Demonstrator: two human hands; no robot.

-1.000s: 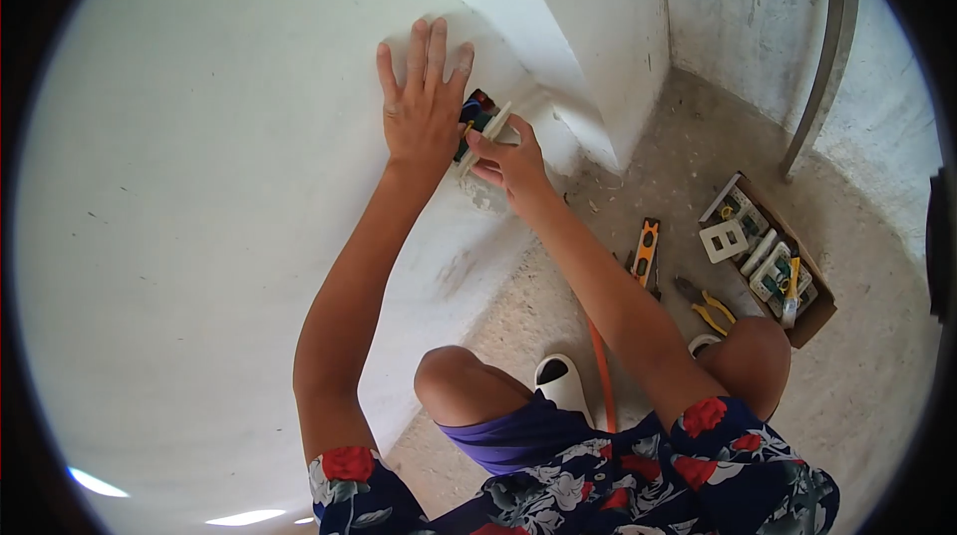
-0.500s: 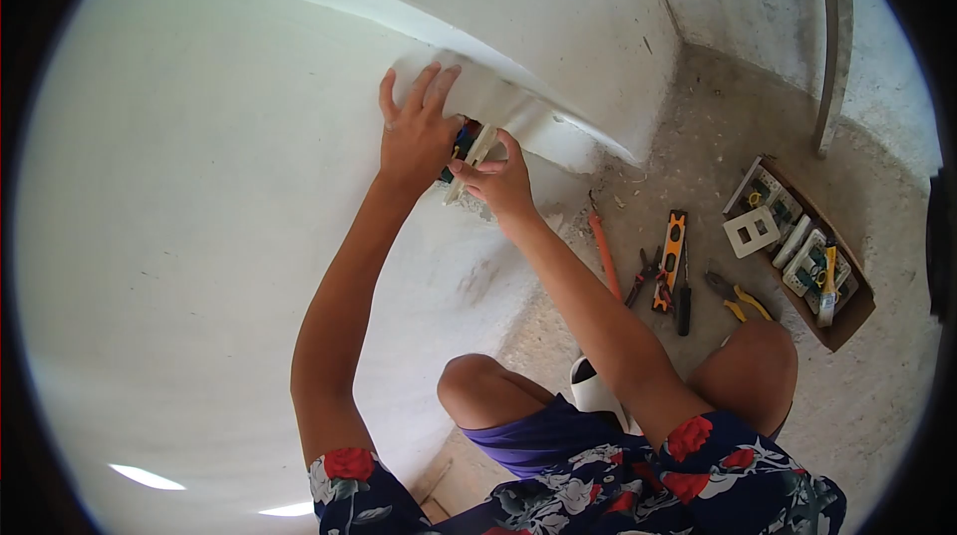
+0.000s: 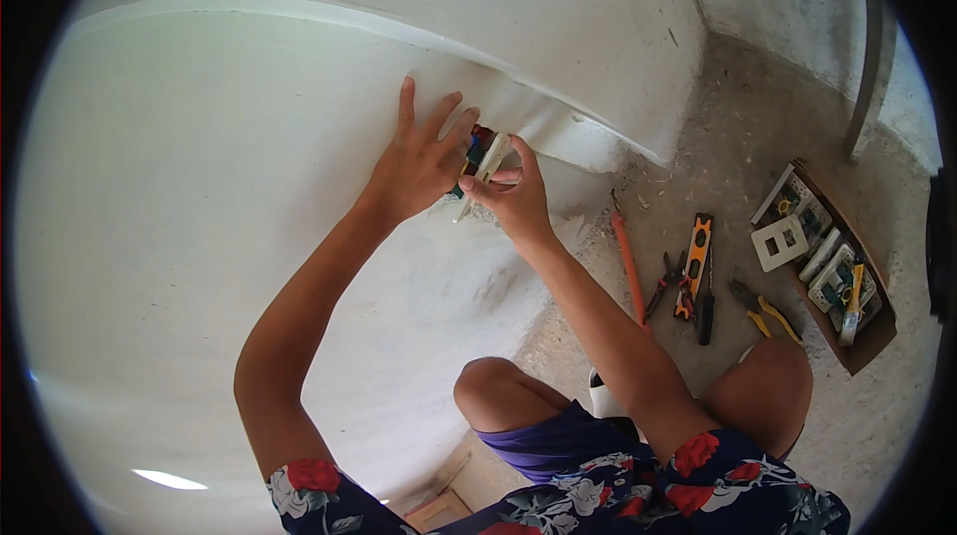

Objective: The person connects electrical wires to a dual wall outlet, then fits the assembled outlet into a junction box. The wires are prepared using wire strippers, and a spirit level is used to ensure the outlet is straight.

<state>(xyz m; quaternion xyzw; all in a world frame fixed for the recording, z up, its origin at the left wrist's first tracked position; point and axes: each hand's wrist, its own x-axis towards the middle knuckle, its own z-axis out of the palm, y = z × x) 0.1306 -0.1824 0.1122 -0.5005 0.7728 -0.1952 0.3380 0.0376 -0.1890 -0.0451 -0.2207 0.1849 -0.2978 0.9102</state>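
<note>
A wall socket, a pale plate with a dark back, is tilted out from the white wall. My right hand pinches the plate's edge between thumb and fingers. Behind the plate, blue and reddish wires show at an opening in the wall. My left hand lies against the wall just left of that opening, fingers spread, some fingertips right at the wires. Its thumb is hidden.
On the concrete floor to the right lie an orange-handled tool, cutters, an orange spirit level, a black-handled screwdriver and yellow-handled pliers. A cardboard box holds more socket parts, with a white frame at its edge.
My left hand has turned and spread its fingers further, its elbow swinging out to the left. My right hand keeps hold of the socket. The whole view has shifted slightly.
</note>
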